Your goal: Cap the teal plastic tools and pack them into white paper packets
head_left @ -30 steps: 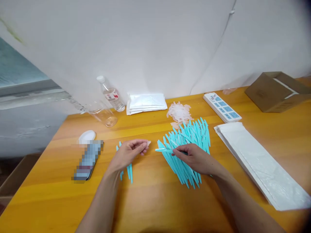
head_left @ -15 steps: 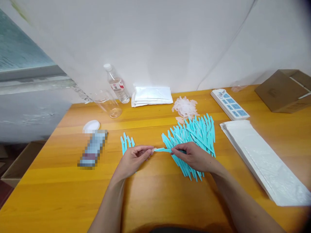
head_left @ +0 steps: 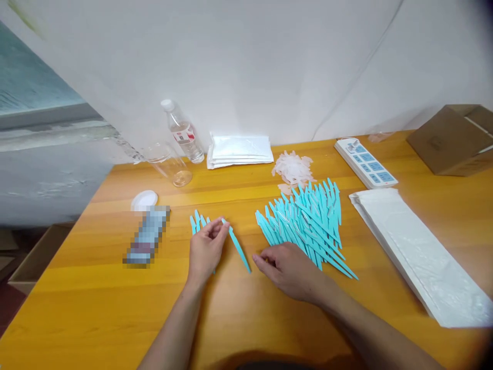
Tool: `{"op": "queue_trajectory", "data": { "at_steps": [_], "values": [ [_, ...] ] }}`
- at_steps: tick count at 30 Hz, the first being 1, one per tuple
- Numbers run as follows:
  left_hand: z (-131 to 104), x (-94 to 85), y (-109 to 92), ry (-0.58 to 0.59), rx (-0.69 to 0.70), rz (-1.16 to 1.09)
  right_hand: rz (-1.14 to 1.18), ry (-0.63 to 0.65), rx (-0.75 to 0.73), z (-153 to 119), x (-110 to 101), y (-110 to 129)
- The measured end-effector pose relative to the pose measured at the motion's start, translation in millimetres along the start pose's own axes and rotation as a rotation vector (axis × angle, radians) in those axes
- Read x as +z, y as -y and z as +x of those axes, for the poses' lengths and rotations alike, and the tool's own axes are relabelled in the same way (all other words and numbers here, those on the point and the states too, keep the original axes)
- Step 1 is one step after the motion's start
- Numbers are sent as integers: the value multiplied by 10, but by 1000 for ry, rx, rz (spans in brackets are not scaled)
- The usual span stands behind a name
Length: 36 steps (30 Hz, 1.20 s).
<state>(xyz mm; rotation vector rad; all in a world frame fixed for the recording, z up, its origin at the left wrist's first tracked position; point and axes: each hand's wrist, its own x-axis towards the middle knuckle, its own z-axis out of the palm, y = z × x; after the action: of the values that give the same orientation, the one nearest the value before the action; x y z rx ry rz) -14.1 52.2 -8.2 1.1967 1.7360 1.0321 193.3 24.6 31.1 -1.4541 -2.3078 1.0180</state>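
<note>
My left hand (head_left: 208, 249) pinches the upper end of a slim turquoise eyebrow razor (head_left: 239, 250) between thumb and fingers. Its handle slants down to the right, above the wooden table. My right hand (head_left: 287, 267) is apart from that razor, fingers loosely curled with a gap at the thumb and nothing visible between them. It is at the lower left edge of a large pile of similar razors (head_left: 308, 216), covering part of it. Behind my left hand lies a small row of razors (head_left: 197, 220), partly hidden. A heap of small translucent whitish caps (head_left: 293, 168) lies beyond the pile.
Along the wall stand a clear jar (head_left: 169, 167), a water bottle (head_left: 185, 136) and stacked white packets (head_left: 241, 150). A white lid (head_left: 145, 199) and a blurred-out phone (head_left: 148, 236) lie left. Rightward are a power strip (head_left: 365, 163), a long white bag (head_left: 416, 252) and a cardboard box (head_left: 449, 141).
My right hand has let go of the razor's handle and moved slightly nearer to me. The razor, still in my left hand, has swung from level to slanting down and moved left.
</note>
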Motion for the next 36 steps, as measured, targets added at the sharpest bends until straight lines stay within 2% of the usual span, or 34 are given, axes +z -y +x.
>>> {"op": "queue_trajectory", "data": {
  "at_steps": [3, 5, 7, 8, 10, 13, 16, 19, 21, 23, 27, 30, 33, 36],
  "values": [
    [196, -156, 54, -20, 227, 440, -58, -31, 23, -41, -27, -7],
    [200, -207, 104, -95, 341, 614, -75, -48, 46, -56, -44, -40],
    [85, -215, 163, -215, 448, 719, -100, -53, 71, -62, -51, -76],
    [-3, -210, 194, -235, 504, 767, -114, -54, 84, -62, -52, -91],
    [-178, -201, 260, -174, 587, 870, -133, -53, 102, -61, -51, -109],
    [-305, -251, 375, -36, 581, 981, -122, -54, 103, -69, -46, -103],
    [-258, -384, 490, -2, 517, 992, -141, -41, 104, -97, -46, -71],
    [-206, -460, 516, -20, 531, 943, -218, 15, 89, -132, -61, -39],
    [-204, -402, 445, -51, 592, 874, -275, 55, 71, -147, -79, -28],
    [-193, -247, 315, -11, 697, 788, -323, 70, 65, -151, -100, -29],
    [13, 180, 33, 303, 917, 737, -374, 46, 104, -147, -133, -59],
    [282, 391, -88, 402, 1025, 811, -378, 7, 136, -145, -145, -98],
    [476, 427, -156, 469, 1097, 888, -370, -39, 148, -128, -152, -138],
    [519, 328, -240, 514, 1130, 902, -372, -84, 179, -95, -147, -157]
  ]
}}
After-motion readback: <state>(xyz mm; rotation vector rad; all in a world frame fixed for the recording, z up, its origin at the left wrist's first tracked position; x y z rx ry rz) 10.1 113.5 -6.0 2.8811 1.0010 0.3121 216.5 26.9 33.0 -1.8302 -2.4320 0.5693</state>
